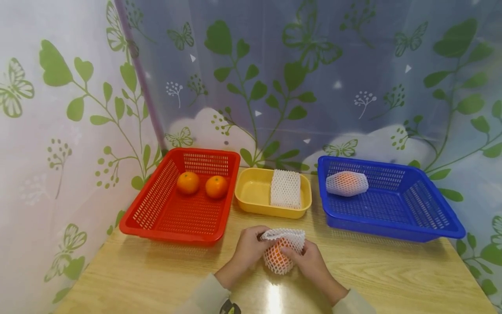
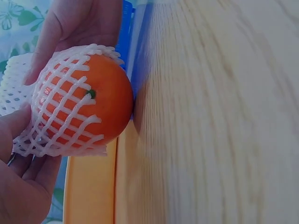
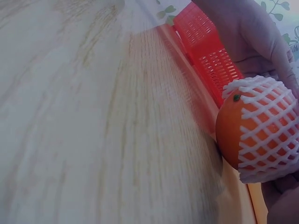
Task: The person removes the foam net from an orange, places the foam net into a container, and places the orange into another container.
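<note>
An orange sits partly inside a white foam net sleeve, its stem end bare in both wrist views. My left hand grips the sleeve's left side, thumb and fingers around the mesh. From the right, my right hand holds the sleeve and the orange within it, thumb across the front. The sleeve's loose upper part stands folded above the fruit in the head view. In the right wrist view, the orange's bare underside is right at the tabletop.
A red basket at left holds two oranges. Behind my hands, a yellow tray contains flat white foam nets. The blue basket at right holds a netted orange. A patterned curtain hangs behind the wooden table.
</note>
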### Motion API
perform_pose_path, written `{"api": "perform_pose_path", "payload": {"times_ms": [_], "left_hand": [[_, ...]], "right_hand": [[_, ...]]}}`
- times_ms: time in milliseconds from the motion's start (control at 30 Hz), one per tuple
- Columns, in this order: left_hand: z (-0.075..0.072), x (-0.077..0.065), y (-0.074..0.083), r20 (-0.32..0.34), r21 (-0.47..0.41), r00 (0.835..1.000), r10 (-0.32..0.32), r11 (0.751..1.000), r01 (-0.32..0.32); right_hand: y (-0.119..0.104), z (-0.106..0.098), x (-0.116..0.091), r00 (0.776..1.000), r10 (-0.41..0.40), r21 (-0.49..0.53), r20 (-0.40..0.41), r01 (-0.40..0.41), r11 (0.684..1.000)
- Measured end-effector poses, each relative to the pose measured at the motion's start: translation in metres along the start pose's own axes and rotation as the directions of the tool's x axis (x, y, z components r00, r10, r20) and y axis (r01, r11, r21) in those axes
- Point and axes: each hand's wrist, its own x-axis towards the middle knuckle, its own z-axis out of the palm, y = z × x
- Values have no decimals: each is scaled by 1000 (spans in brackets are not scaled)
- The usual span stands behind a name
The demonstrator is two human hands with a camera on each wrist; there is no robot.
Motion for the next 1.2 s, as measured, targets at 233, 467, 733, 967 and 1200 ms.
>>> {"api": "perform_pose_path", "payload": {"times_ms": [233,467,733,967,1200], "left_hand": [[-7,0,-2,77,-26,997,-29,999,31],[-13,-2,-9,169,-90,982,-83,991,99],[-11,-8,-13,249,-119,968,-38,991,69],[-11,-10,-11,244,-75,970,-20,996,40],[-12,-10,-10,244,-21,970,-12,1000,18]], "right_hand": [[-1,1,0,1000,-12,21,-13,12,1000],[-5,1,-1,1000,-4,5,-28,4,1000],[-9,4,0,985,-66,-16,-161,64,998],[-8,5,1,983,-31,-7,-181,30,1000],[-7,4,2,985,-22,0,-170,22,1000]]}}
